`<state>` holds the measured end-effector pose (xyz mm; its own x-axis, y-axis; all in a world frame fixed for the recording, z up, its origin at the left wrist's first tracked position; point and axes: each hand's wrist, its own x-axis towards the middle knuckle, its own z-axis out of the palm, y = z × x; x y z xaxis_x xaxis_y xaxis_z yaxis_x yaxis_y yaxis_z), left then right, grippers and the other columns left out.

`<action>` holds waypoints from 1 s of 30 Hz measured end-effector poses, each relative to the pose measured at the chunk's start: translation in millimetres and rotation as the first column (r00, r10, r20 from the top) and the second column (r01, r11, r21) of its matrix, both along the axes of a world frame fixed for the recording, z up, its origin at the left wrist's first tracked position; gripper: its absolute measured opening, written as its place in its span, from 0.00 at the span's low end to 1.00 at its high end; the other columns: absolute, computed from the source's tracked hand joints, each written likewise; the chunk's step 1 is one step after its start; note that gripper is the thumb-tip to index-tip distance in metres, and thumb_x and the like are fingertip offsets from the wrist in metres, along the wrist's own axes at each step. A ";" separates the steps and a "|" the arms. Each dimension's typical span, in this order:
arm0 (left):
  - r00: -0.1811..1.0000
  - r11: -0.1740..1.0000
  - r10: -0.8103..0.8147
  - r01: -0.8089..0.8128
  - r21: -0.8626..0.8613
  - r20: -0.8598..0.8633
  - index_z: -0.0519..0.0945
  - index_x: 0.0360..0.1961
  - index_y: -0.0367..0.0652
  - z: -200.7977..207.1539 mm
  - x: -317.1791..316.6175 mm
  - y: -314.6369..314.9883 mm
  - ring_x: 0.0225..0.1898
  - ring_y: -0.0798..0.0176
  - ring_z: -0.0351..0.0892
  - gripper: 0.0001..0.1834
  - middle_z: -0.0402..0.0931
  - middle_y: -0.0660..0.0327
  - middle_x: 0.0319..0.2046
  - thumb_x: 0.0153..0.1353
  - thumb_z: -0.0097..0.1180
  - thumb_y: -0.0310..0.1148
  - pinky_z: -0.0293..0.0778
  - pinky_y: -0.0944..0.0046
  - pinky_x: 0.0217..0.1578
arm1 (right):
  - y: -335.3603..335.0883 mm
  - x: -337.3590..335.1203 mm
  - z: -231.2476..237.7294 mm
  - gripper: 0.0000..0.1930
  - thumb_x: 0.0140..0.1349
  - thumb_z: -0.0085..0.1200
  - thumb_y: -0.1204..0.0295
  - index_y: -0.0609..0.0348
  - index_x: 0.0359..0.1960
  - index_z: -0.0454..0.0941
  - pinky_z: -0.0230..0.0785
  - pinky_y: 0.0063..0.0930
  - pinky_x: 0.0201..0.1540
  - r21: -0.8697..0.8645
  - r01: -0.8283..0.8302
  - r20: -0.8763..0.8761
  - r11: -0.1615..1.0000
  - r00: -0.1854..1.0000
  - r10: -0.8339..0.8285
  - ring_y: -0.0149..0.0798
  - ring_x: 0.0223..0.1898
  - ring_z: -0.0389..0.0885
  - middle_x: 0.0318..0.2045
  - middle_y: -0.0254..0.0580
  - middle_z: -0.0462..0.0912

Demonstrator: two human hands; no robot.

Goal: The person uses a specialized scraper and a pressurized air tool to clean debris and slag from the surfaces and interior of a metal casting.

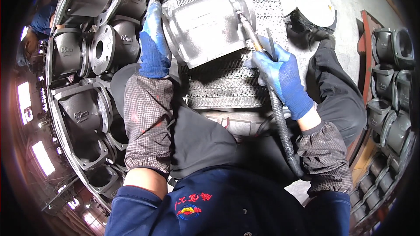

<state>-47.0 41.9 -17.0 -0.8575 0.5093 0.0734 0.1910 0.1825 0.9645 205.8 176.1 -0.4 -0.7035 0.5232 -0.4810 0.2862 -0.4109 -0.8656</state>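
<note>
A grey cast valve body (203, 26) with a flange at each end lies tilted on a metal bench with a raised mesh-like pattern (232, 87). My left hand (155, 46), in a blue glove, grips its left flange; the thumb and some fingertips are hidden. In my gloved right hand (280, 70) is a slim pneumatic grinder (251, 35), fingers wrapped round its body. The tool's front end meets the casting's right flange; whether it touches cannot be made out. A dark ribbed hose (283, 131) runs from the tool down past my right forearm.
Many similar castings (76, 109) are stacked in a curved-looking rack close on my left. More castings (385, 83) stand in rows at the right, behind a red metal edge (365, 52). A round white-topped stool (315, 6) is beyond my right knee. Another person (33, 39) shows at far left.
</note>
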 end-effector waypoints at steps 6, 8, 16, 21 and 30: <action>0.925 0.985 -0.173 0.162 -0.062 -0.337 0.66 0.58 0.35 7.4 20.9 3.4 0.57 0.54 0.67 0.21 0.69 0.49 0.54 0.66 0.39 0.34 0.64 0.61 0.57 | -1.1 3.1 -2.9 0.23 0.59 0.53 0.73 0.63 0.57 0.67 0.66 0.14 0.18 0.036 0.024 0.018 0.999 1.000 -0.025 0.20 0.18 0.71 0.25 0.36 0.79; 0.881 0.974 -0.224 0.214 -0.071 -0.417 0.66 0.58 0.36 13.1 26.6 6.4 0.59 0.50 0.66 0.21 0.67 0.47 0.56 0.65 0.39 0.29 0.63 0.59 0.59 | 0.2 6.9 -3.0 0.23 0.59 0.52 0.73 0.62 0.58 0.67 0.63 0.14 0.16 0.061 0.044 0.032 0.997 0.998 -0.047 0.20 0.15 0.69 0.24 0.36 0.80; 0.986 0.989 -0.124 0.132 0.061 -0.114 0.73 0.52 0.39 31.4 50.5 28.3 0.50 0.54 0.74 0.17 0.74 0.53 0.47 0.62 0.46 0.30 0.68 0.63 0.53 | 54.9 15.3 64.9 0.21 0.57 0.52 0.65 0.67 0.49 0.73 0.65 0.18 0.16 0.363 -0.385 0.303 0.848 0.910 0.283 0.25 0.13 0.72 0.22 0.42 0.81; 0.980 0.969 -0.121 0.083 0.232 0.156 0.71 0.55 0.35 26.5 54.9 39.9 0.53 0.62 0.71 0.25 0.71 0.54 0.53 0.61 0.54 0.41 0.66 0.68 0.54 | 111.9 4.5 58.6 0.18 0.56 0.53 0.63 0.66 0.41 0.78 0.66 0.15 0.19 0.401 -0.635 0.372 0.660 0.771 0.516 0.24 0.16 0.74 0.18 0.36 0.79; 0.965 0.963 -0.253 0.244 0.115 0.070 0.61 0.60 0.28 31.0 44.2 33.3 0.60 0.54 0.64 0.44 0.60 0.41 0.60 0.51 0.62 0.50 0.61 0.63 0.59 | 135.2 -42.8 64.7 0.12 0.54 0.49 0.69 0.66 0.34 0.79 0.71 0.23 0.29 0.637 -0.749 0.394 0.184 0.521 0.757 0.30 0.22 0.77 0.21 0.39 0.80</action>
